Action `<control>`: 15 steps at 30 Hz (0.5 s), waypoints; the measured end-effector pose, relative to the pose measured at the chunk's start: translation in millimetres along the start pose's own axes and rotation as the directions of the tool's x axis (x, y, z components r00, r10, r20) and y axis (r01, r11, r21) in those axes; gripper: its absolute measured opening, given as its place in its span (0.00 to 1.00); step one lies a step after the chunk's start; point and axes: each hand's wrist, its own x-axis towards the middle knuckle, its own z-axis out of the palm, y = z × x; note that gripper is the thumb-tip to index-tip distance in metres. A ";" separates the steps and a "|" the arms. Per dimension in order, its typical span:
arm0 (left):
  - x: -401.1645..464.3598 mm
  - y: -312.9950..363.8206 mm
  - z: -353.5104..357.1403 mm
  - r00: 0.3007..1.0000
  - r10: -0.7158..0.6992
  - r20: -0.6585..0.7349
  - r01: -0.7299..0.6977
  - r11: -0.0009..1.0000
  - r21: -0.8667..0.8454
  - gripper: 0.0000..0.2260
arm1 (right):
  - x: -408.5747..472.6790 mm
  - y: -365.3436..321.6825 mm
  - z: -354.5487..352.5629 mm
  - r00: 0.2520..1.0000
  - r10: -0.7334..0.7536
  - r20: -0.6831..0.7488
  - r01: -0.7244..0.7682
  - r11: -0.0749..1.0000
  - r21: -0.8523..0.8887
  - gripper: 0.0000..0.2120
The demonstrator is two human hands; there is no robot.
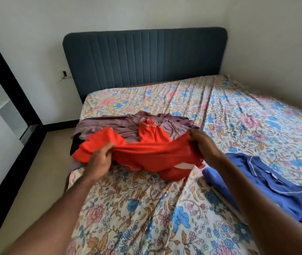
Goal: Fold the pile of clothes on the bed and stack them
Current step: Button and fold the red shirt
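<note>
A red garment (pixel 152 155) is stretched between my two hands just above the floral bed sheet (pixel 146 208). My left hand (pixel 100 159) grips its left part with curled fingers. My right hand (pixel 202 144) pinches its right edge. Part of the red cloth with white trim trails back onto a mauve garment (pixel 109 126) heaped behind it, with something black (pixel 74 146) under the heap's left side. At my right lies a blue garment with white piping (pixel 267 183), loosely laid on a paler cloth.
The bed reaches back to a dark blue padded headboard (pixel 144 59) against the wall. Beige floor (pixel 36 177) runs along the bed's left side, next to a black-framed glass partition (pixel 8 74). The right wall is close to the bed.
</note>
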 end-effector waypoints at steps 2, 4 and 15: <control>-15.7 17.0 -36.4 0.996 0.082 -0.031 -0.084 0.995 -0.044 0.12 | -6.0 -22.9 5.1 0.999 -0.035 0.016 0.033 0.995 0.089 0.03; -51.1 25.3 -74.1 0.977 0.167 0.133 -0.154 0.983 -0.101 0.07 | -24.0 -41.6 1.6 0.992 -0.099 0.082 0.095 0.994 0.044 0.11; -274.7 -8.9 -46.7 0.393 -0.232 0.890 -0.294 0.885 0.360 0.18 | -230.8 147.2 16.1 0.880 0.293 0.373 0.156 0.563 -0.811 0.15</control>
